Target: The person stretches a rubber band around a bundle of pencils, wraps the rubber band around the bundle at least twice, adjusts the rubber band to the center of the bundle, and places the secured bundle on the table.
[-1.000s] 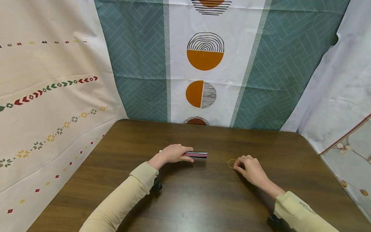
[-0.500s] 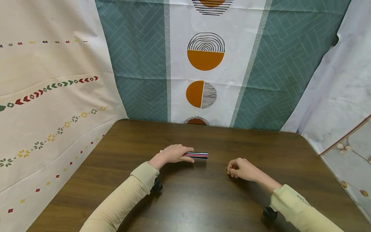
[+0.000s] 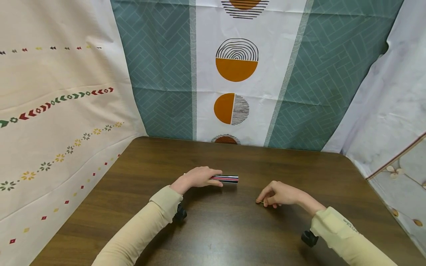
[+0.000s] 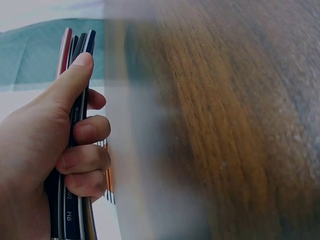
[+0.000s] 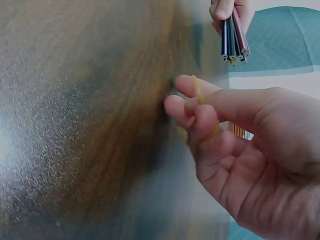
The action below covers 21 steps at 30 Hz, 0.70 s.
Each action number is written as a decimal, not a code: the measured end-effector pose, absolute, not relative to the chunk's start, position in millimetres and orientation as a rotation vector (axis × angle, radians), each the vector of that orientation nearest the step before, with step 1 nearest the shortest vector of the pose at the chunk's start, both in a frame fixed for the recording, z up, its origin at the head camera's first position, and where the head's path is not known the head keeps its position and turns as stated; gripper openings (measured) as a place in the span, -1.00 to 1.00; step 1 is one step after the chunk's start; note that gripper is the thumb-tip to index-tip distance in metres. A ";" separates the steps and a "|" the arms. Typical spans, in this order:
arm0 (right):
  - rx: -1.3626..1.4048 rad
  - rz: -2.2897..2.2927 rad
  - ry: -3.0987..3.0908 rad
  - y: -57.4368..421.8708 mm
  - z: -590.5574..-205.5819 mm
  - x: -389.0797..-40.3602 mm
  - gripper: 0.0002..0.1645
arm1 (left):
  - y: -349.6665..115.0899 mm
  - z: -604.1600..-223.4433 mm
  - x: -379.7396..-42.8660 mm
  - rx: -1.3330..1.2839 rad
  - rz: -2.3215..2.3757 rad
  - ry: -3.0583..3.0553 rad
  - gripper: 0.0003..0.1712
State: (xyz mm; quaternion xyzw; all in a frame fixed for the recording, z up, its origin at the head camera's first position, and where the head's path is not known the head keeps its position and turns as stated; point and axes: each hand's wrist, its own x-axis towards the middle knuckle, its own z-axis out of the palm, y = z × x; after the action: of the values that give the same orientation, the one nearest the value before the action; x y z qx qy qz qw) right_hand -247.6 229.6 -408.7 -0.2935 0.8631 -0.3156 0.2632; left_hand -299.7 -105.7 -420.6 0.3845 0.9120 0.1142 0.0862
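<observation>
My left hand (image 3: 199, 176) grips a bundle of pencils (image 3: 229, 179) with the fingers wrapped round it and the thumb laid along it. Dark, striped and red barrels show in the left wrist view, one of the pencils (image 4: 70, 215) marked HB. In the right wrist view, the bundle's flat ends (image 5: 234, 56) point toward my right hand (image 5: 265, 150). A thin yellow rubber band (image 5: 197, 89) loops over the fingertips of that hand, its thumb and fingers bent close together. Part of the band is hidden by the fingers. In the head view, the two hands are apart.
Both hands work over a brown wooden table (image 3: 213, 225). A patterned green and white cloth (image 3: 159, 74) hangs along its far edge. Pale cloths hang at the left (image 3: 60, 92) and right (image 3: 376, 111).
My right hand has moved left and a little nearer, bringing the rubber band off its earlier spot; the band now lies across the spread fingertips. The left hand and pencils have hardly moved.
</observation>
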 end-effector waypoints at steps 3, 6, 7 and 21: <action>-0.800 -0.921 2.358 227.6 -410.2 -248.9 -0.73 | -105.6 -420.4 -300.4 1.129 0.337 2.721 -0.57; -0.779 -1.000 2.415 224.2 -412.7 -250.5 -0.67 | -105.8 -419.9 -300.8 1.120 0.331 2.721 -0.54; -0.758 -1.026 2.437 222.7 -413.3 -250.8 -0.63 | -105.8 -419.6 -300.7 1.122 0.331 2.721 -0.54; -0.603 -1.376 2.519 202.2 -418.9 -254.3 -0.34 | -103.7 -416.3 -299.7 1.129 0.335 2.719 -0.53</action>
State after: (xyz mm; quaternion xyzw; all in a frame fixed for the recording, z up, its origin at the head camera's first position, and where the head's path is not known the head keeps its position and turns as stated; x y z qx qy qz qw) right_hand -254.3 202.2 -418.9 -0.2043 0.8541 -0.4667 0.1041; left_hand -299.7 -103.7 -416.3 0.3796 0.9139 0.1126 0.0892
